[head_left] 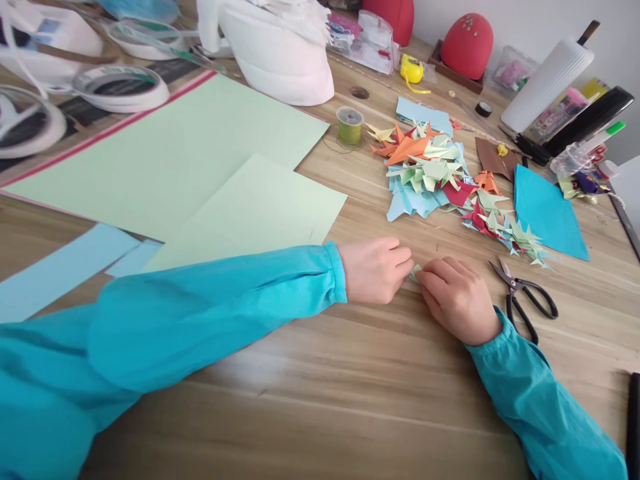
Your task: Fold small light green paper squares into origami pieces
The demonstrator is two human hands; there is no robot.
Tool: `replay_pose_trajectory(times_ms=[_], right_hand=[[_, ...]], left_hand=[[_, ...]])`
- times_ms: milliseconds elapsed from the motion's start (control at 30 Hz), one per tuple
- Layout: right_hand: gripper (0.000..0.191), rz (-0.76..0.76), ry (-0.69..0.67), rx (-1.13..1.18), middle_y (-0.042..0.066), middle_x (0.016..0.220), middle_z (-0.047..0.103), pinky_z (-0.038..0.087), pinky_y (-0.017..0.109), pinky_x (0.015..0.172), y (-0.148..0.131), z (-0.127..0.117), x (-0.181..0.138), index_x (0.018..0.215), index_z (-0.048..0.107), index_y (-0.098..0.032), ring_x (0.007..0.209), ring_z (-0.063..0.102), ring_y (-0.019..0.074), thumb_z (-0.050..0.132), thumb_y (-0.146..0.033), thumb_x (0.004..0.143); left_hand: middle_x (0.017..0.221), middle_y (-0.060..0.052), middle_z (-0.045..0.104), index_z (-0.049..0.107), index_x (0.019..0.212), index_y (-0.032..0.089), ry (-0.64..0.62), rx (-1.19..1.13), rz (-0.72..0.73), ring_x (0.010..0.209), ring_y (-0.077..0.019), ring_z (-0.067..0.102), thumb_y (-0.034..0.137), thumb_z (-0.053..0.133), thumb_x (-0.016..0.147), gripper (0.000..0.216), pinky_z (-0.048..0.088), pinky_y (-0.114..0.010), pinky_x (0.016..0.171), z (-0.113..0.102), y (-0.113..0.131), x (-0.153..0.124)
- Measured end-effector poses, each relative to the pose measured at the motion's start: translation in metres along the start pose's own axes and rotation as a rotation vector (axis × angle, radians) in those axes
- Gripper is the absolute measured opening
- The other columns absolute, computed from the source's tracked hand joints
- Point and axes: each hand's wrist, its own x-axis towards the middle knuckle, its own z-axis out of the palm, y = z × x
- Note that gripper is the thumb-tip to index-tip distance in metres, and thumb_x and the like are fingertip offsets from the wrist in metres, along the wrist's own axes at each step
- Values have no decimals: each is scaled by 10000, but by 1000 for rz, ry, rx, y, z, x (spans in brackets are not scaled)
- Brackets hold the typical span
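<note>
My left hand (376, 270) and my right hand (457, 297) meet over the wooden table, fingers closed in a pinch. Between their fingertips shows a small piece of light green paper (415, 271); most of it is hidden by the fingers. Black-handled scissors (520, 293) lie just right of my right hand, blades pointing away. Beyond my hands sits a pile of folded paper shapes (425, 163) in orange, green, red and blue. Large light green sheets (270, 200) lie beyond my left forearm.
Blue paper strips (60, 273) lie at the left. A spool of green thread (350, 125) stands near the pile, with a turquoise cloth (549, 212) to its right. Farther back are tape rolls (120, 88), a white bag-like object (280, 57), a yellow tape measure (411, 69) and a red pincushion (467, 47).
</note>
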Motion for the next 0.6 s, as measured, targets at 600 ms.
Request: replay_pose_trajectory(times_ms=[600], right_hand=[[174,-156,1,-291,49,678,541,198,323,546,-18,-4,-1,700,571,-143,642,405,165,467,-113,836]], left_hand=[[602,-61,542,565,582,129,-72,63,-86,578,-151,446,112,407,834,298,235,-322,508,-1,-3,-7]])
